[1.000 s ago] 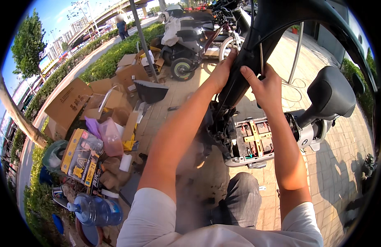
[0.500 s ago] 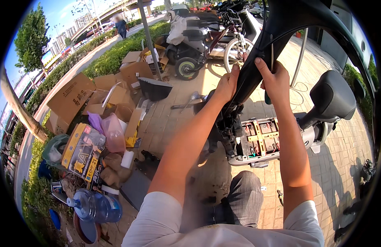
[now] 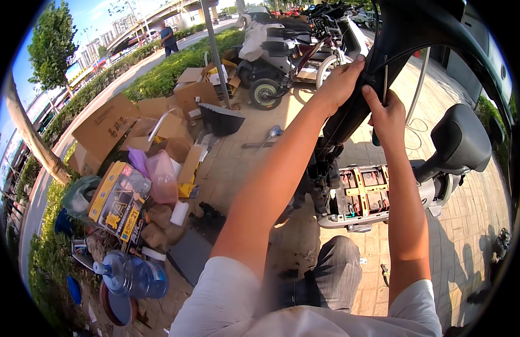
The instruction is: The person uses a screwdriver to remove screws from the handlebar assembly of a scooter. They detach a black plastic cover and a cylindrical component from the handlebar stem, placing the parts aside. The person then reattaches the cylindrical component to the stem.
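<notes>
A black front panel of an electric scooter rises in front of me, below its handlebar section. My left hand is closed on the panel's left edge, thumb pointing up. On the other side, my right hand presses its thumb against the panel. Its fingers are wrapped round a screwdriver, whose thin shaft sticks up above the hand and whose dark green handle end shows below. Behind my right forearm lies the scooter's open floor, with batteries under a yellow bracket. The black seat stands to the right.
On the left lie cardboard boxes, a yellow-and-black carton, a blue water bottle and a black plastic part. Parked scooters and bikes stand at the back. A metal pole rises beside the boxes. Far left, a person walks.
My left hand has slid up along the panel's edge. The right hand stays on its side with the screwdriver. The whole view has shifted slightly, moving the scene to the right.
</notes>
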{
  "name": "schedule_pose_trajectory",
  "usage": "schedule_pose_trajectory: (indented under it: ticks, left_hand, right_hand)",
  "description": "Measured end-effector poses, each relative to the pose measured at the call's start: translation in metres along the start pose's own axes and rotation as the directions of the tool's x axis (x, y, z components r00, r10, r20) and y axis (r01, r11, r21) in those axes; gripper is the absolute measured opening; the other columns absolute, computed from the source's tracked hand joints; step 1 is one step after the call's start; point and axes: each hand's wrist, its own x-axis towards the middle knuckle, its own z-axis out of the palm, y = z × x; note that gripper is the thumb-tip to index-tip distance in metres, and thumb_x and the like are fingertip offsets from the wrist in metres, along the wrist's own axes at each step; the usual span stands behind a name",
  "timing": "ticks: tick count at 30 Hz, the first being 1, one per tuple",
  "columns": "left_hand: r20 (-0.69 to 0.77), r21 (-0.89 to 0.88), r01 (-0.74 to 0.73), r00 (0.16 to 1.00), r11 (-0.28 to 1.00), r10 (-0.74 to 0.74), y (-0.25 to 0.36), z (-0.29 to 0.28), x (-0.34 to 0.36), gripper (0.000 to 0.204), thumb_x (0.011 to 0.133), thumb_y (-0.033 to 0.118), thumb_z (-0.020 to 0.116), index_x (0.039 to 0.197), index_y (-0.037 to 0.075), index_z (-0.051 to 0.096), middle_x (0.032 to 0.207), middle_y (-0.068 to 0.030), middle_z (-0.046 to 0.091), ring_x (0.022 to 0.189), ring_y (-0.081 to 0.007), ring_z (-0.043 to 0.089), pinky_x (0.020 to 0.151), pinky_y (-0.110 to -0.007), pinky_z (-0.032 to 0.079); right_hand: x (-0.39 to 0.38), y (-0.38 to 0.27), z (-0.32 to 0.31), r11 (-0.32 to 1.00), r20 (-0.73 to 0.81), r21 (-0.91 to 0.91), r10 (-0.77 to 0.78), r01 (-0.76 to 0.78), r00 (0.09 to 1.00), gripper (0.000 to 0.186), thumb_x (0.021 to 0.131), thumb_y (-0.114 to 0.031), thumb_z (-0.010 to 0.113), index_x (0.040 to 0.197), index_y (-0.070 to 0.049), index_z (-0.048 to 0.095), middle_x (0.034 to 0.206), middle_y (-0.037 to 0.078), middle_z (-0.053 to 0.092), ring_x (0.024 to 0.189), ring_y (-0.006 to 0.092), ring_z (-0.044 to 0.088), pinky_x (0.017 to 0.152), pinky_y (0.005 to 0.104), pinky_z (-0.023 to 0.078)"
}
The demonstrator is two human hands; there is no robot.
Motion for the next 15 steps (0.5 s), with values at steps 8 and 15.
schedule_pose_trajectory:
  ticks: [8, 15]
  left_hand:
    - [0.119, -0.147, 0.113, 0.988, 0.983, -0.096, 0.016, 0.013, 0.028, 0.082, 0.089, 0.077, 0.043, 0.116, 0.004, 0.067, 0.101, -0.0101, 0.068, 0.090, -0.0193, 0.063, 0.085, -0.036, 0.051]
    - [0.118, -0.029, 0.069, 0.991, 0.997, -0.065, 0.011, 0.006, 0.036, 0.081, 0.089, 0.077, 0.041, 0.134, 0.010, 0.052, 0.114, -0.0083, 0.066, 0.098, -0.0190, 0.065, 0.085, -0.036, 0.054]
  right_hand:
    - [-0.003, 0.012, 0.008, 0.998, -0.045, 0.042, -0.046, 0.048, 0.998, 0.058, 0.087, -0.051, 0.071, 0.092, 0.006, 0.062, 0.062, 0.007, 0.057, 0.049, 0.0126, 0.055, 0.048, 0.0275, 0.043]
    - [-0.001, 0.017, 0.006, 0.999, -0.039, -0.040, -0.010, 0.008, 0.999, 0.062, 0.084, -0.052, 0.071, 0.103, 0.007, 0.066, 0.078, 0.017, 0.069, 0.073, 0.0255, 0.068, 0.069, 0.0362, 0.051]
